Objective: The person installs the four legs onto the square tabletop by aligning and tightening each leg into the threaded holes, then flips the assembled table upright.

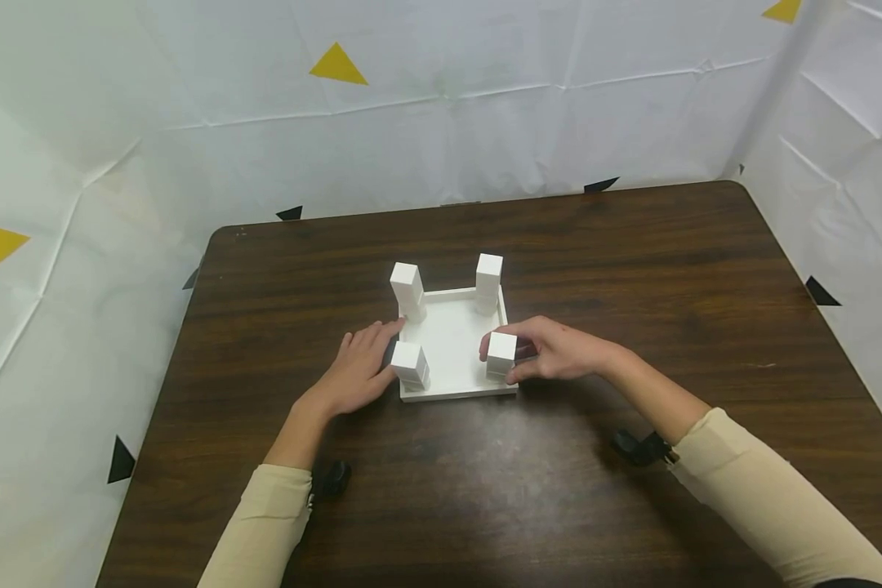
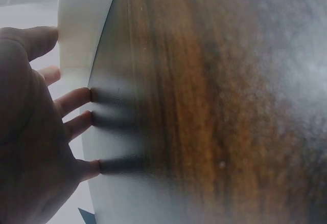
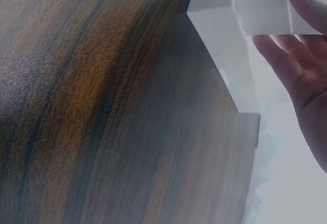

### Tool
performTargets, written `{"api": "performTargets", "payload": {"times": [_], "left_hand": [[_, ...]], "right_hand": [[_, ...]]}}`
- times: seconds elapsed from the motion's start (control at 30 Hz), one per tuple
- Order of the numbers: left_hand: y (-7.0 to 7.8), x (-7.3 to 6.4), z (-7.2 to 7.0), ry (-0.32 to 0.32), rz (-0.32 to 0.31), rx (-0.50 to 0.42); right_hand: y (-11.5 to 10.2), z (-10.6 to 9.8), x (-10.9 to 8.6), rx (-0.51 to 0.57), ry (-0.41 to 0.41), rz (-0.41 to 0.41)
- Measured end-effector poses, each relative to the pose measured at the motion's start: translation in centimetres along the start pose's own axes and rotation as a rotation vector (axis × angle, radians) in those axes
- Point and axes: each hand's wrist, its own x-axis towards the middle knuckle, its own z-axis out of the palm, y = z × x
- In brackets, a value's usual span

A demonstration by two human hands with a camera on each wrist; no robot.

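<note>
A square white tray (image 1: 450, 343) with a low rim lies on the dark wooden table. White square posts stand upright at its corners: back left (image 1: 408, 287), back right (image 1: 488, 280), front left (image 1: 411, 364) and front right (image 1: 501, 354). Thumb and fingers of my right hand (image 1: 562, 351) grip the front right post from either side; the right wrist view shows a seam across this post (image 3: 265, 12). My left hand (image 1: 354, 369) lies spread at the tray's left side, fingertips down on the tabletop and thumb at the tray wall (image 2: 84, 24).
White sheeting (image 1: 441, 122) with yellow and black triangles hangs behind the table and along both sides. The brown tabletop (image 1: 632, 269) extends around the tray. Black wrist devices (image 1: 639, 447) sit below the forearms.
</note>
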Motion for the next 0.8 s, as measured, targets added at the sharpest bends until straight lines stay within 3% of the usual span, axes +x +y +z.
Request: {"api": "performTargets", "payload": {"times": [0.8], "left_hand": [[0.03, 0.03, 0.13, 0.002, -0.006, 0.003]], "right_hand": [[0.14, 0.4, -0.37, -0.03, 0.032, 0.007]]}}
